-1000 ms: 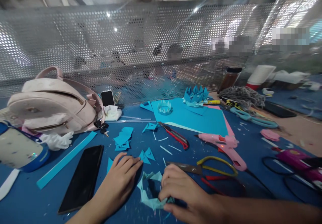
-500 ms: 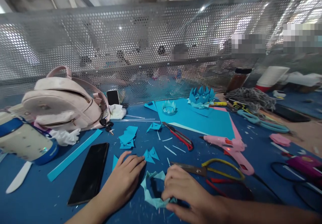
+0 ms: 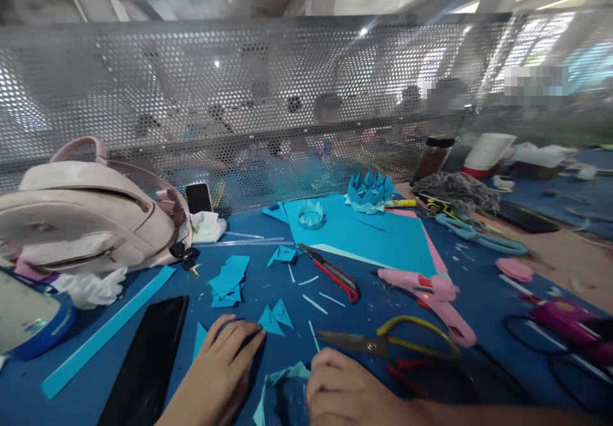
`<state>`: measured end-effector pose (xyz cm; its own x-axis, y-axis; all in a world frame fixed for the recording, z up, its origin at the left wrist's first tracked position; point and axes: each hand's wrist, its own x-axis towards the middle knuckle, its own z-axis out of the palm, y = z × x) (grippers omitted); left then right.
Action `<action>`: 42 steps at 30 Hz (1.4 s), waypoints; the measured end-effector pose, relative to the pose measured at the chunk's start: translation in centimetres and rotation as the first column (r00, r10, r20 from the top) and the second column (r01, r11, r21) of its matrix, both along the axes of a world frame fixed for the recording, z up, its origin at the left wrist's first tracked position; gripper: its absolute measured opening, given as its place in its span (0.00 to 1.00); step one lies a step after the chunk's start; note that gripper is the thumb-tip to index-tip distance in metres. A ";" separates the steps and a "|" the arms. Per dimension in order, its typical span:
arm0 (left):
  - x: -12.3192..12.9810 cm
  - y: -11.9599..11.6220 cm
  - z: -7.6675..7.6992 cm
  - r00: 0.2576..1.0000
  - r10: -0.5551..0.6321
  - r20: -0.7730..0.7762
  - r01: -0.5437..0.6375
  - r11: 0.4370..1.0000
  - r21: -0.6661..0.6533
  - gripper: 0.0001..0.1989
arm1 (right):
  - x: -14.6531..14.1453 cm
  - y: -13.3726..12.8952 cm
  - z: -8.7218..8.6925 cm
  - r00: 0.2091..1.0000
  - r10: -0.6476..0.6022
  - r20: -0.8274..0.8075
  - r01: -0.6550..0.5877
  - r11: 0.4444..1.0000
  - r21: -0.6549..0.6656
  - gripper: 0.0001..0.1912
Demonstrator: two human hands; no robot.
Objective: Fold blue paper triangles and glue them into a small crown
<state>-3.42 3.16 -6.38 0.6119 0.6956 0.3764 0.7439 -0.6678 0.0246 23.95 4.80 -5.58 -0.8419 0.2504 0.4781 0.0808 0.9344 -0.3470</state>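
Note:
My right hand (image 3: pixel 342 384) is closed on the right side of a pale blue folded-paper ring (image 3: pixel 285 373) with pointed edges, low in the view. The ring's lower part is cut off by the frame. To its left, my left hand (image 3: pixel 230 356) lies on the table with fingers stretched out, holding nothing visible; its thumb is hidden. Just beyond its fingertips are small folded blue paper triangles (image 3: pixel 275 317). Another blue paper piece (image 3: pixel 199 338) shows partly behind that hand. Farther off lies a pile of blue folded pieces (image 3: pixel 228 280), with one more folded piece (image 3: pixel 282 255) beside it.
Scissors (image 3: pixel 378 344), a red utility knife (image 3: pixel 330 271) and a pink glue gun (image 3: pixel 431 295) lie to the right. Blue sheets (image 3: pixel 383 241) bear a small paper ring (image 3: pixel 311 214) and a taller paper crown (image 3: pixel 368 191). Leftward are a phone (image 3: pixel 148 356), paper strip (image 3: pixel 108 333) and backpack (image 3: pixel 86 209).
The view has tilted up and turned slightly right, so most table items sit lower and farther left. Both hands stay in nearly the same places, the right one still on the ring.

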 end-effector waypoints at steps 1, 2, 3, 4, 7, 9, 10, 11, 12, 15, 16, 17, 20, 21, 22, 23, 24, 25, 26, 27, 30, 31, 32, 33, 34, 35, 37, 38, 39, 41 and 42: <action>0.1 -0.1 0.3 1.000 0.001 -0.017 -0.002 1.000 -0.018 0.27 | 0.0 -0.1 0.1 1.000 0.004 0.009 -0.004 1.000 0.002 0.16; 0.1 -0.2 0.8 1.000 0.003 -0.016 -0.003 1.000 -0.020 0.27 | -0.1 -0.2 0.4 1.000 0.010 0.012 -0.011 1.000 0.004 0.15; 0.1 -0.3 1.3 1.000 0.009 0.006 -0.009 1.000 -0.017 0.27 | -0.1 -0.3 0.6 1.000 0.015 -0.005 -0.015 1.000 0.011 0.14; -0.1 -0.3 1.8 0.999 0.017 0.039 -0.016 1.000 -0.018 0.26 | -0.2 -0.5 0.9 1.000 0.023 -0.022 -0.022 1.000 0.019 0.14; -1.6 -0.1 4.0 0.990 0.050 0.132 -0.040 0.996 -0.076 0.21 | -0.3 -0.8 1.9 0.995 0.077 -0.059 -0.072 0.995 0.075 0.12; -3.3 0.3 5.5 0.984 0.098 0.151 -0.081 0.990 -0.113 0.17 | -0.2 -0.8 2.8 0.994 0.094 -0.046 -0.088 0.988 0.125 0.10; -4.2 0.5 6.2 0.980 0.124 0.153 -0.103 0.984 -0.143 0.16 | -0.2 -0.6 3.4 0.995 0.096 -0.032 -0.090 0.982 0.168 0.10; -5.1 0.8 6.7 0.978 0.143 0.150 -0.116 0.978 -0.172 0.15 | -0.3 -0.3 4.1 0.997 0.066 -0.040 -0.056 0.976 0.211 0.11; -5.9 1.0 7.0 0.978 0.152 0.141 -0.122 0.972 -0.203 0.14 | -0.4 0.2 4.8 0.998 0.032 -0.046 -0.019 0.965 0.261 0.12; -7.3 1.6 6.8 0.981 0.167 0.102 -0.131 0.947 -0.294 0.11 | -1.2 2.7 6.8 0.989 -0.141 0.052 0.110 0.916 0.387 0.13; -7.6 1.7 6.6 0.981 0.171 0.091 -0.134 0.937 -0.324 0.11 | -1.7 3.9 7.3 0.975 -0.202 0.092 0.145 0.894 0.424 0.13; -7.7 1.9 6.3 0.981 0.176 0.080 -0.138 0.926 -0.352 0.12 | -2.3 5.1 7.6 0.952 -0.267 0.151 0.178 0.882 0.436 0.13; -7.9 2.0 5.9 0.978 0.200 0.058 -0.158 0.895 -0.417 0.08 | -4.0 8.0 7.9 0.922 -0.358 0.149 0.270 0.869 0.414 0.13; -7.9 2.0 5.9 0.976 0.209 0.053 -0.167 0.887 -0.430 0.06 | -4.4 8.4 7.8 0.916 -0.375 0.141 0.293 0.867 0.402 0.13; -7.9 1.9 6.0 0.974 0.219 0.051 -0.175 0.880 -0.441 0.03 | -4.7 8.6 7.7 0.915 -0.379 0.138 0.302 0.870 0.389 0.15; -8.0 1.8 6.1 0.972 0.230 0.051 -0.183 0.874 -0.450 0.03 | -4.9 8.4 7.6 0.917 -0.376 0.137 0.304 0.877 0.373 0.16; -8.1 1.7 6.3 0.969 0.242 0.055 -0.190 0.868 -0.458 0.05 | -4.9 8.1 7.5 0.921 -0.364 0.137 0.297 0.886 0.356 0.17; -8.1 1.5 6.5 0.965 0.255 0.064 -0.197 0.862 -0.468 0.07 | -4.8 7.5 7.5 0.927 -0.348 0.138 0.287 0.897 0.336 0.17; -8.0 1.3 6.7 0.960 0.270 0.077 -0.202 0.854 -0.480 0.07 | -4.7 6.8 7.6 0.934 -0.330 0.141 0.274 0.909 0.313 0.17; -7.8 1.2 6.9 0.953 0.286 0.096 -0.204 0.845 -0.495 0.07 | -4.4 6.1 7.7 0.939 -0.315 0.138 0.266 0.920 0.289 0.16; -6.4 0.6 7.8 0.927 0.324 0.187 -0.174 0.815 -0.552 0.05 | -3.4 4.1 8.1 0.952 -0.277 0.128 0.250 0.948 0.195 0.13; -5.6 0.3 8.1 0.916 0.331 0.228 -0.149 0.807 -0.571 0.05 | -3.1 3.5 8.2 0.955 -0.271 0.124 0.251 0.955 0.156 0.12; -4.6 -0.1 8.3 0.902 0.334 0.273 -0.119 0.801 -0.587 0.06 | -2.8 2.9 8.3 0.955 -0.269 0.124 0.255 0.960 0.116 0.11; -3.5 -0.6 8.5 0.888 0.335 0.316 -0.086 0.795 -0.600 0.06 | -2.6 2.4 8.4 0.955 -0.269 0.127 0.262 0.962 0.076 0.10; -2.3 -1.1 8.5 0.871 0.336 0.359 -0.055 0.792 -0.609 0.06 | -2.4 1.8 8.5 0.953 -0.273 0.133 0.269 0.962 0.043 0.10; -1.2 -1.8 8.5 0.854 0.337 0.396 -0.027 0.789 -0.613 0.06 | -2.2 1.3 8.5 0.951 -0.274 0.145 0.277 0.961 0.001 0.10; 1.0 -3.1 8.3 0.823 0.335 0.458 0.019 0.790 -0.613 0.06 | -1.9 0.2 8.4 0.948 -0.256 0.191 0.285 0.948 -0.142 0.11; 2.0 -3.7 8.1 0.810 0.336 0.481 0.035 0.790 -0.612 0.05 | -1.7 -0.3 8.3 0.949 -0.219 0.228 0.281 0.915 -0.290 0.11; 2.8 -4.2 7.9 0.797 0.336 0.502 0.048 0.793 -0.608 0.04 | -1.6 -0.7 8.1 0.950 -0.182 0.252 0.278 0.863 -0.423 0.11; 3.9 -4.9 7.6 0.769 0.336 0.543 0.073 0.798 -0.598 0.03 | -1.4 -1.2 7.6 0.960 -0.109 0.257 0.252 0.735 -0.630 0.12; 4.3 -5.1 7.4 0.756 0.337 0.561 0.085 0.799 -0.596 0.03 | -1.3 -1.3 7.3 0.966 -0.090 0.244 0.238 0.685 -0.689 0.11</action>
